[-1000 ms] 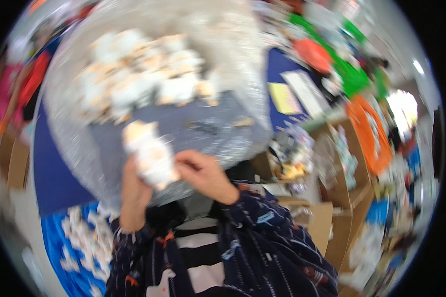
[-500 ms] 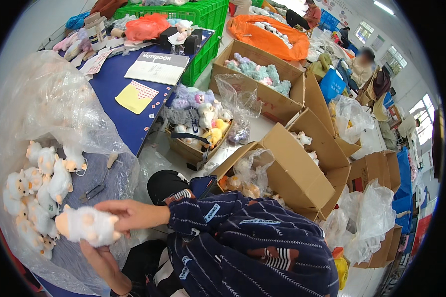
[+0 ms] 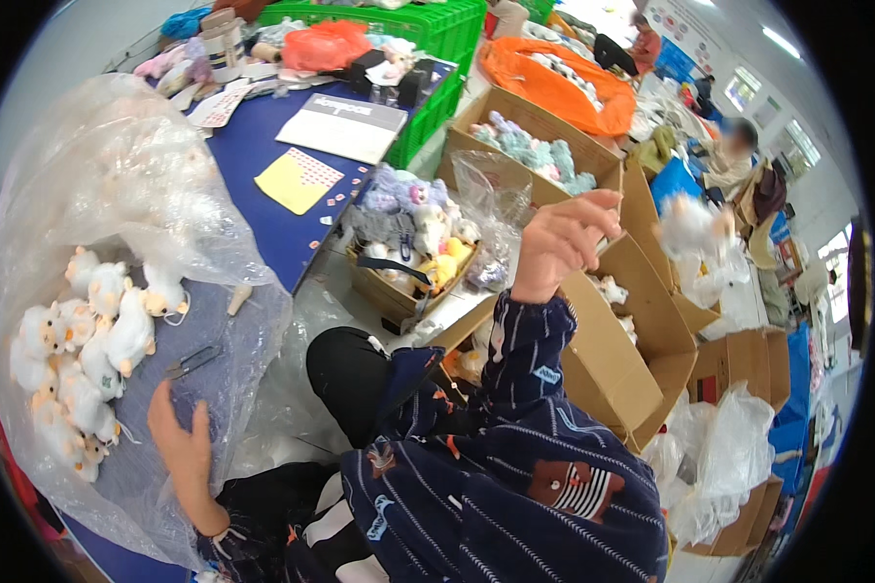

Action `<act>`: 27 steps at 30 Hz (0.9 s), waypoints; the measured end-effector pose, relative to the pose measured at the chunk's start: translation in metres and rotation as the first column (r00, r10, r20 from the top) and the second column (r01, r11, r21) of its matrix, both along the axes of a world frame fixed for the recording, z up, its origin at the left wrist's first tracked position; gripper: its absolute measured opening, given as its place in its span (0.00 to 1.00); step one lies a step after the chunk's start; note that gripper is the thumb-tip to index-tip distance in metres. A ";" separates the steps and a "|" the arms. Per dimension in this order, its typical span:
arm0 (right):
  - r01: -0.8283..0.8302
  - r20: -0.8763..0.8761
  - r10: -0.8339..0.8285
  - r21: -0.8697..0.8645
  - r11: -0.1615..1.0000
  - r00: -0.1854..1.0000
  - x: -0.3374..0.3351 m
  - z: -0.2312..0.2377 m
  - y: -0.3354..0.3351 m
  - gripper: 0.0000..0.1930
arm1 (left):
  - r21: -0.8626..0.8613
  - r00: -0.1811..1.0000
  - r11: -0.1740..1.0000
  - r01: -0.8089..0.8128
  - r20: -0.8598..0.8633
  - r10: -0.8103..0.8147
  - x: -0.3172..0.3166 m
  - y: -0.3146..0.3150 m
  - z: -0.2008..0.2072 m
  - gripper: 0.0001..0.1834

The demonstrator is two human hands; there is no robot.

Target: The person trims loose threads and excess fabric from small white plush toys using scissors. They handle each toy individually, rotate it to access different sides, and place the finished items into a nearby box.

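Observation:
A white plush toy (image 3: 692, 229), blurred by motion, hangs in the air above the open cartons, apart from my right hand (image 3: 566, 241). That hand is raised at the end of an outstretched arm, fingers spread and holding nothing. My left hand (image 3: 183, 442) is low over the table, thumb and fingers apart, also without anything in it. Just beyond its fingertips lie metal thread snips (image 3: 192, 362). A wooden-handled tool (image 3: 239, 298) rests farther up. Several white plush toys (image 3: 97, 364) with peach-coloured parts are heaped left of the snips, inside the mouth of a large clear plastic bag (image 3: 117, 185).
A small box of mixed plush toys (image 3: 389, 303) stands beside the blue table (image 3: 262, 233). To the right are an open carton (image 3: 603, 350), a carton of pastel plush toys (image 3: 462, 160) and clear bags (image 3: 724, 457). A notebook (image 3: 340, 128) lies on the table. People sit farther off.
The white plush toy left my hands and is now airborne at the right. My right hand swung up and right, opening; my left hand moved slightly up and stands open over the table.

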State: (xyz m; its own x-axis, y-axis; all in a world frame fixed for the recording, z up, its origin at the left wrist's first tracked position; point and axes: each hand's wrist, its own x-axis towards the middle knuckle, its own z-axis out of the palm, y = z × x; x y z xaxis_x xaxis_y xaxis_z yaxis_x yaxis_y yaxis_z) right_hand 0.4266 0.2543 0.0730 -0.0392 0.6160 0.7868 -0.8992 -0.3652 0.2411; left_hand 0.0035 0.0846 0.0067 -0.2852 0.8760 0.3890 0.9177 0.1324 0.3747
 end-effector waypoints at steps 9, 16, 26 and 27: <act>-0.117 0.761 0.197 -0.158 0.980 0.618 -0.149 -0.029 -0.018 0.21 | -0.060 0.997 0.996 0.074 0.031 -0.072 0.027 -0.026 0.009 0.22; -0.160 0.580 -0.768 0.759 0.631 -0.273 -0.265 -0.009 -0.046 0.11 | -0.157 0.987 0.987 0.044 0.157 -0.019 0.034 -0.076 0.013 0.24; -0.065 -0.140 -0.868 0.990 -0.123 -0.477 -0.391 -0.043 -0.029 0.26 | 0.118 0.856 0.992 0.053 0.506 -0.106 0.018 -0.091 0.018 0.18; -0.080 -0.137 -0.863 0.990 -0.113 -0.487 -0.395 -0.046 -0.023 0.26 | 0.138 0.836 0.989 0.045 0.537 -0.113 0.016 -0.091 0.019 0.18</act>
State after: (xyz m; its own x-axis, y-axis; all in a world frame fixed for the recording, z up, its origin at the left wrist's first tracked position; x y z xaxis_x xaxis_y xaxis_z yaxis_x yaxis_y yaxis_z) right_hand 0.0312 0.2316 0.0273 -0.7144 0.3525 0.6045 0.2573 0.9357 -0.2415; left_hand 0.0199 -0.0065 0.0259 -0.4116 0.8636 0.2911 0.5679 -0.0067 0.8231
